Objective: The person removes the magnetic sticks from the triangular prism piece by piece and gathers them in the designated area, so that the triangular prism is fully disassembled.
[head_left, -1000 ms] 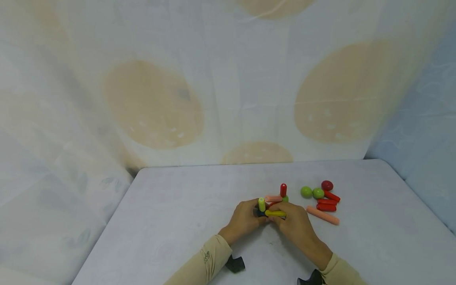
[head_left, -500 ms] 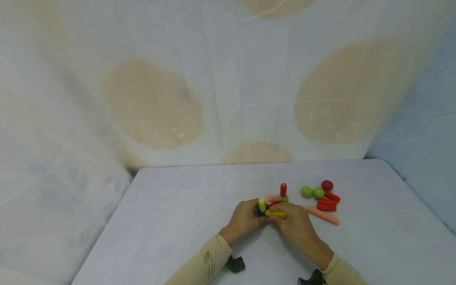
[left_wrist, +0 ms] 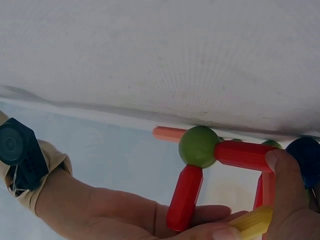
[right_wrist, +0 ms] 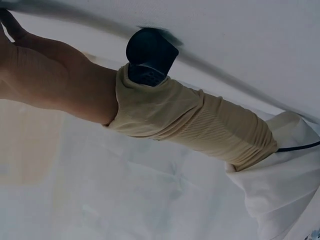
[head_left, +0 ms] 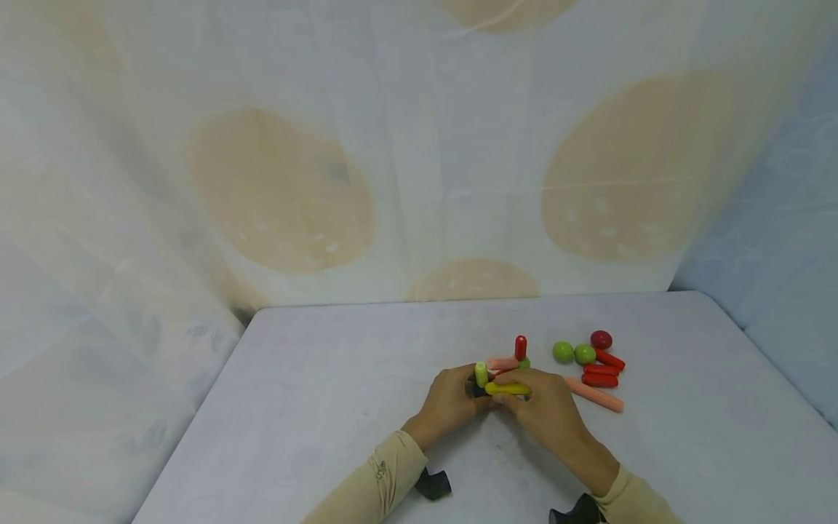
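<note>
Behind the table (head_left: 314, 378), a pale draped cloth (head_left: 262, 145) with large tan ovals hangs as a backdrop, falling in folds at the far left and turning bluish along the right side of the room. On the table's grey-white, faintly marked top, left of centre, the left hand (head_left: 450, 402) curls its fingers round one end of a small built figure of rods and balls (head_left: 500, 375), which sits at the middle of the near half of the surface. A yellow-green rod (head_left: 481, 374) stands up at the left of that figure, beside a dark blue ball that the left wrist view shows at its right edge. Meeting it from the other side, the right hand (head_left: 546, 409) pinches the yellow rod (head_left: 508, 389) that lies across the front of the figure. Just behind the hands a pink rod (head_left: 503, 362) lies level and a red rod (head_left: 520, 348) stands upright on a green ball; the left wrist view shows that green ball (left_wrist: 198, 146) joining two red rods. Both forearms wear beige sleeves, with a dark wrist camera under each. Further right, apart from the hands, lie two loose green balls (head_left: 573, 353), a dark red ball (head_left: 601, 339), some red rods (head_left: 604, 371) and a long pink rod (head_left: 594, 395).
</note>
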